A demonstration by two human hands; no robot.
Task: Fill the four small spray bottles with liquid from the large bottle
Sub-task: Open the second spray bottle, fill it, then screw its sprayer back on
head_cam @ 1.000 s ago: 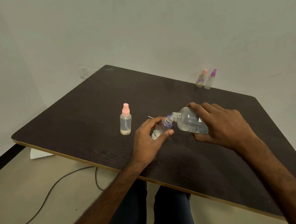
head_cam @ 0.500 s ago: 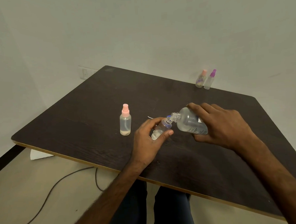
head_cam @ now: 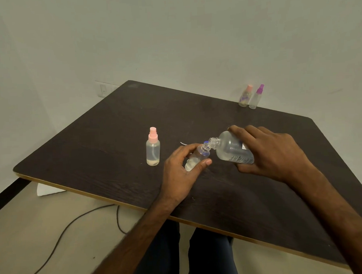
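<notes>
My right hand [head_cam: 269, 153] grips the large clear bottle [head_cam: 231, 149], tilted with its open neck pointing left and down. Its mouth meets the open neck of a small uncapped spray bottle [head_cam: 196, 158], which my left hand [head_cam: 180, 170] holds tilted between thumb and fingers just above the dark table [head_cam: 96, 145]. A little liquid shows in the small bottle's lower end. A small spray bottle with a pink cap [head_cam: 153, 147] stands upright to the left. Two more small bottles, pink-capped [head_cam: 245, 96] and purple-capped [head_cam: 256, 97], stand at the table's far edge.
A thin pale tube [head_cam: 183, 143] lies on the table just behind my left hand. A wall socket [head_cam: 103, 90] sits behind the far left corner. A dark cable [head_cam: 61, 235] runs across the floor below the near edge, where my legs show.
Almost nothing has moved; both hands keep the two bottles mouth to mouth in the same spot.
</notes>
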